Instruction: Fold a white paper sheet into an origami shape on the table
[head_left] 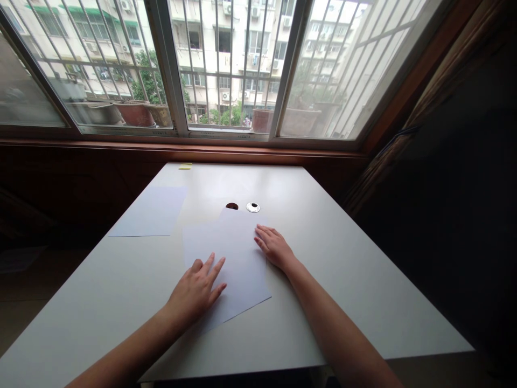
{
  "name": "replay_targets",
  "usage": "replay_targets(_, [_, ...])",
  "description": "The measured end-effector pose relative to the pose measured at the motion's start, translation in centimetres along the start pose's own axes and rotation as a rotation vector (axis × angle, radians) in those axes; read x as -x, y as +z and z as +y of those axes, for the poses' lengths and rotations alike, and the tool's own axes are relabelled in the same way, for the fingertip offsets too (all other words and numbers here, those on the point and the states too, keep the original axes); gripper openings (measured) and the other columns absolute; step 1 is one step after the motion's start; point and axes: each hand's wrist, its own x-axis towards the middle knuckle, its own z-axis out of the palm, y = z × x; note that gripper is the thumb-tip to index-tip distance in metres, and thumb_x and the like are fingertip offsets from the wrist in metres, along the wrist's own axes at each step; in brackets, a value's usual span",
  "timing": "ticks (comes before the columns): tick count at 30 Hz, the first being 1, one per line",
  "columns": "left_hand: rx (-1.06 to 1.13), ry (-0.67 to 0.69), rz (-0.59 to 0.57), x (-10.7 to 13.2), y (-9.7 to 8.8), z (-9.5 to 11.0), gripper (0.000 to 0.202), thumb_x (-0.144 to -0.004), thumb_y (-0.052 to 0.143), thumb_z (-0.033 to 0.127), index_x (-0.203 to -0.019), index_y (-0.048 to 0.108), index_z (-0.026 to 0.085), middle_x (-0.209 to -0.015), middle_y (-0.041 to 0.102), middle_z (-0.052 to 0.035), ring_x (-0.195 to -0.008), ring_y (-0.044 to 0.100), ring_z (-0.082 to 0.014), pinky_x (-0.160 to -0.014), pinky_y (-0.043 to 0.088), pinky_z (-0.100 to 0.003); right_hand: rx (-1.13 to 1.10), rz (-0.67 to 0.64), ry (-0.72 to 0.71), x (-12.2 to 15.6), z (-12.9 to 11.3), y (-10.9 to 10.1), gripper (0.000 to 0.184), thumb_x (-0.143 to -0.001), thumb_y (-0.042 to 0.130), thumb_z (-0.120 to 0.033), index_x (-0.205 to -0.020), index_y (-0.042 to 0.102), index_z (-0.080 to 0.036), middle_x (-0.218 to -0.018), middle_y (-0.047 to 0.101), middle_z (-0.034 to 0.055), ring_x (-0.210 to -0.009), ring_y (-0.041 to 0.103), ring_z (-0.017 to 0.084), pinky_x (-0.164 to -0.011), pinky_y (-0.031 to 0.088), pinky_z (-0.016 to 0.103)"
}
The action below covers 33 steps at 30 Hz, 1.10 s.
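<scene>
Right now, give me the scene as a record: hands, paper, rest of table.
left hand: open, fingers spread over the near paper
right hand: open, at that paper's right edge
near paper outline: uneven, a part juts out at the far end; fold or second sheet, cannot tell
other sheet: flat, left side of the white table
table fittings: dark hole, silver disc to its right
yellow strips: far left corner

Left hand (196, 288) splayed, palm down; right hand (275, 246) less spread.
</scene>
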Motion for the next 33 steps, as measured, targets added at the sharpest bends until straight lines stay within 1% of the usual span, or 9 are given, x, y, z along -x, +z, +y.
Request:
replay_targets(3, [0.08,0.075,-0.011,0.0,-0.3,1.0,0.063,-0.097,0.044,0.051,-0.153,0.028,0.027,-0.152,0.042,-0.0112,-0.114,0.055,-0.0285,-0.097,0.046,-0.043,0.003,0.015,0.007,-0.1,-0.2,0.3,0.047,-0.101,0.036,-0.045,-0.139,0.054,-0.022,-0.148,0.049,0.0068,-0.135,0.045,0.025,-0.113,0.035,0.044])
replay_targets(5, [0.124,0.123,-0.025,0.0,-0.5,1.2,0.062,-0.098,0.044,0.049,-0.154,0.027,0.026,-0.151,0.043,-0.0107,-0.118,0.054,-0.0273,-0.099,0.046,-0.042,0.001,0.015,0.021,-0.1,-0.4,0.4,0.047,-0.101,0.038,-0.046,-0.139,0.053,-0.023,-0.147,0.049,0.0067,-0.135,0.045,0.025,-0.114,0.035,0.044])
replay_targets(10, [0.073,0.188,-0.033,0.0,-0.6,-0.1,0.044,-0.099,0.045,0.041,-0.14,0.05,0.026,-0.149,0.046,-0.009,-0.135,0.043,-0.0301,-0.111,0.035,-0.049,-0.019,0.011,0.039,0.1,-0.7,0.1,0.045,-0.101,0.038,-0.045,-0.14,0.052,-0.027,-0.145,0.052,0.0053,-0.133,0.047,0.024,-0.115,0.032,0.044])
replay_targets(15, [0.014,0.081,-0.04,0.1,0.3,-3.3,0.04,-0.1,0.042,0.041,-0.135,0.056,0.027,-0.148,0.048,-0.0083,-0.137,0.042,-0.0296,-0.114,0.029,-0.05,-0.058,0.016,0.026,0.9,-0.8,-0.7,0.044,-0.103,0.035,-0.043,-0.14,0.051,-0.029,-0.144,0.053,0.0047,-0.131,0.049,0.023,-0.116,0.031,0.045])
replay_targets(19, [-0.034,-0.074,-0.052,0.1,1.0,-5.6,0.048,-0.1,0.039,0.046,-0.144,0.046,0.031,-0.153,0.041,-0.0065,-0.142,0.034,-0.031,-0.113,0.026,-0.053,-0.091,0.013,-0.009,1.7,-1.0,-1.4,0.043,-0.1,0.041,-0.046,-0.138,0.054,-0.031,-0.144,0.053,0.0053,-0.129,0.051,0.026,-0.114,0.033,0.048])
replay_targets(23, [-0.039,-0.126,-0.062,-0.2,1.8,-7.1,0.049,-0.1,0.037,0.048,-0.146,0.043,0.032,-0.155,0.037,-0.0036,-0.144,0.031,-0.0289,-0.114,0.025,-0.049,-0.143,0.008,-0.169,2.6,-2.5,-2.2,0.043,-0.094,0.053,-0.048,-0.133,0.058,-0.032,-0.142,0.054,0.0081,-0.127,0.051,0.029,-0.11,0.038,0.05])
replay_targets(26, [-0.04,-0.143,-0.044,-0.4,2.3,-7.6,0.05,-0.1,0.038,0.049,-0.146,0.044,0.031,-0.155,0.037,-0.0033,-0.144,0.031,-0.0288,-0.115,0.024,-0.049,-0.233,-0.081,-0.379,3.6,-4.8,-2.5,0.05,-0.088,0.061,-0.054,-0.132,0.059,-0.029,-0.139,0.057,0.01,-0.123,0.054,0.028,-0.106,0.043,0.046])
replay_targets(29, [-0.041,-0.153,-0.019,-0.6,2.7,-7.9,0.05,-0.099,0.039,0.05,-0.145,0.045,0.032,-0.155,0.039,-0.0026,-0.143,0.032,-0.029,-0.115,0.024,-0.05,-0.272,-0.165,-0.58,4.6,-7.0,-2.6,0.062,-0.082,0.066,-0.057,-0.133,0.057,-0.022,-0.138,0.057,0.0114,-0.125,0.053,0.027,-0.104,0.045,0.043])
replay_targets(33, [-0.013,-0.112,0.013,-0.8,2.8,-8.4,0.049,-0.098,0.04,0.05,-0.144,0.046,0.033,-0.153,0.041,-0.0009,-0.142,0.034,-0.0276,-0.116,0.024,-0.049,-0.165,-0.232,-0.66,4.9,-8.3,-3.3,0.051,-0.09,0.061,-0.043,-0.132,0.057,-0.015,-0.132,0.062,0.0125,-0.119,0.057,0.027,-0.1,0.048,0.04])
